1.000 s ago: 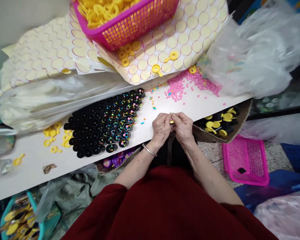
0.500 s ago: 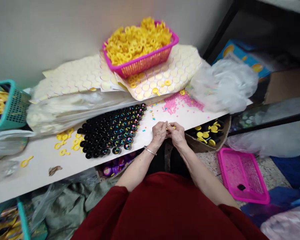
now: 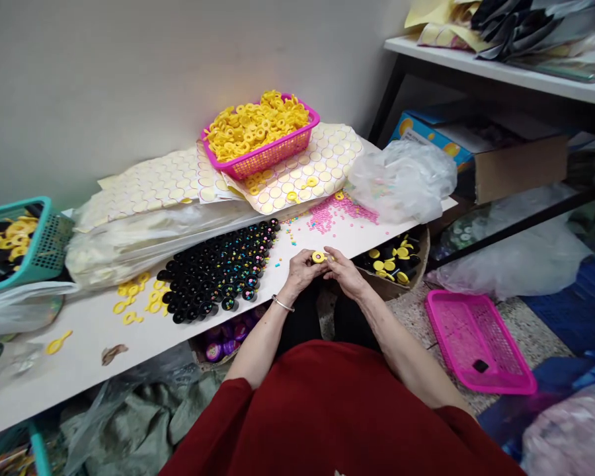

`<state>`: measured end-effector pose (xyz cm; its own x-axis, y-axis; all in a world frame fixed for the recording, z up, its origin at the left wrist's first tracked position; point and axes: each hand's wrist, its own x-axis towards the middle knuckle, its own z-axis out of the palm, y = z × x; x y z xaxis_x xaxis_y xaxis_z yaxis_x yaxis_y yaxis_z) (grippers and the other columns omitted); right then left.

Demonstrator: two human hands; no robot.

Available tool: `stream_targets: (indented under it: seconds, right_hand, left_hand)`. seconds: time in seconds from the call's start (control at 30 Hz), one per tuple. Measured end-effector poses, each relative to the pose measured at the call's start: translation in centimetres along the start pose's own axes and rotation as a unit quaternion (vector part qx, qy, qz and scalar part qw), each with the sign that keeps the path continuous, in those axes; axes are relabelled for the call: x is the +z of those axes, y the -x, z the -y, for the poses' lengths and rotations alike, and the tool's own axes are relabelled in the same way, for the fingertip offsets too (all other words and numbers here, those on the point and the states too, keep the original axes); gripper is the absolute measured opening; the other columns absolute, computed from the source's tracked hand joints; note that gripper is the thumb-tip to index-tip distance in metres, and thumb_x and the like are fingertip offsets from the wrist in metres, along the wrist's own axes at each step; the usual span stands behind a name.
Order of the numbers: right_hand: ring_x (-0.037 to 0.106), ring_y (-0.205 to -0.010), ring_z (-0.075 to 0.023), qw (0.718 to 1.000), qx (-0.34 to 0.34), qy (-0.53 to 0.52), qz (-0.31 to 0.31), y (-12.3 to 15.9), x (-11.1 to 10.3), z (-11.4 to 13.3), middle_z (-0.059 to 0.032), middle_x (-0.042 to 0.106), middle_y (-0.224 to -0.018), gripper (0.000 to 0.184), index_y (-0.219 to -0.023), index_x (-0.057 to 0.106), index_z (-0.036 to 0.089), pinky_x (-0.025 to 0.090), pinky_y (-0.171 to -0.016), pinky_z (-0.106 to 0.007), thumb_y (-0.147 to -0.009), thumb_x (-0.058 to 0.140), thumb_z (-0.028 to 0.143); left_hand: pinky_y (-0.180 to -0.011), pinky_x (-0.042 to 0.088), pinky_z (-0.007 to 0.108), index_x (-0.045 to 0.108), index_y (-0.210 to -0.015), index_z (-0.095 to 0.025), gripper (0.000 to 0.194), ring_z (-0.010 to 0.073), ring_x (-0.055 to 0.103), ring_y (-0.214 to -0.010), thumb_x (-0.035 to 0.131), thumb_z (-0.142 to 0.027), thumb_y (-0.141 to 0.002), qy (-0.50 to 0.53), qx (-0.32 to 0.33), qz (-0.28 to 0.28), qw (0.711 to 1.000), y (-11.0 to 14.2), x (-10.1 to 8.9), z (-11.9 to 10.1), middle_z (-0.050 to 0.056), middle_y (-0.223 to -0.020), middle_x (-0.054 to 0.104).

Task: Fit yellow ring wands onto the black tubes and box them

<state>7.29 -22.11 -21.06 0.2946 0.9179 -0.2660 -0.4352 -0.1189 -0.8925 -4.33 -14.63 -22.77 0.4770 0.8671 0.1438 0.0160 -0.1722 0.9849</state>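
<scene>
A round yellow cap [image 3: 318,257] with a dark centre shows between my hands, above the front edge of the table. My left hand [image 3: 301,271] is closed around it from the left, and any part below the cap is hidden by the fingers. From the other side, my right hand [image 3: 346,272] meets it with bent fingertips at the cap's right edge. Left of my hands stand rows of small black cups [image 3: 213,277], several holding coloured beads. Loose pink beads [image 3: 334,213] lie spread on the table beyond my hands.
A pink basket [image 3: 272,155] heaped with yellow rings rests on sticker sheets [image 3: 327,155]. Yellow ring pieces [image 3: 153,297] lie at the left. A cardboard box [image 3: 419,281] of yellow-capped black pieces is below the table's right edge. A pink tray [image 3: 469,337] sits on the floor.
My hands have turned the piece so its round yellow face now shows upward, and the fingers have spread a little. The camera view has shifted, bringing a shelf into sight at upper right.
</scene>
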Motion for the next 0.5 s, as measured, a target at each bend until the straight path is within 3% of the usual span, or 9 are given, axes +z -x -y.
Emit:
stream_targets:
  seconds: [0.13, 0.23, 0.37, 0.5]
  right_hand:
    - [0.062, -0.081, -0.0124, 0.999, -0.029, -0.034, 0.017, 2.3, -1.3, 0.1, -0.0022, 0.068, -0.102, 0.041, -0.101, 0.067, 0.025, 0.051, -0.064, -0.023, -0.064, 0.077, 0.041]
    - [0.064, -0.089, -0.0163, 0.995, -0.002, -0.05, 0.09, 3.5, -1.8, 0.6, -0.0032, 0.069, -0.101, 0.042, -0.097, 0.069, 0.024, 0.054, -0.074, -0.03, -0.061, 0.08, 0.043]
    - [0.065, -0.085, -0.0167, 0.987, 0.034, -0.012, 0.159, 4.2, -2.2, 1.6, -0.0029, 0.071, -0.096, 0.051, -0.098, 0.07, 0.024, 0.054, -0.075, -0.032, -0.05, 0.087, 0.031]
    - [0.065, -0.082, -0.0159, 0.984, 0.047, 0.036, 0.17, 4.8, -2.6, 2.1, -0.0034, 0.071, -0.089, 0.062, -0.098, 0.07, 0.02, 0.052, -0.076, -0.028, -0.039, 0.09, 0.022]
  left_hand:
    - [-0.062, 0.039, 0.025, 0.066, -0.078, -0.017, 0.033, 0.0113, 0.05, -0.068, 0.074, -0.046, -0.065, -0.018, 0.063, 0.032, 0.997, 1.8, -0.2, -1.8, 0.0, -0.072, 0.059]
    - [-0.066, 0.04, 0.027, 0.065, -0.082, -0.018, 0.025, 0.013, 0.052, -0.07, 0.068, -0.042, -0.073, -0.099, 0.155, 0.058, 0.981, 3.0, -0.9, -3.0, 0.002, -0.073, 0.061]
    - [-0.068, 0.04, 0.029, 0.063, -0.08, -0.017, 0.019, 0.0143, 0.052, -0.07, 0.055, -0.034, -0.082, -0.226, 0.276, 0.13, 0.925, 4.2, -1.3, -4.3, 0.004, -0.075, 0.062]
    - [-0.066, 0.038, 0.03, 0.059, -0.074, -0.018, 0.02, 0.0149, 0.049, -0.066, 0.045, -0.026, -0.085, -0.32, 0.33, 0.188, 0.868, 5.3, -0.6, -5.3, 0.005, -0.071, 0.059]
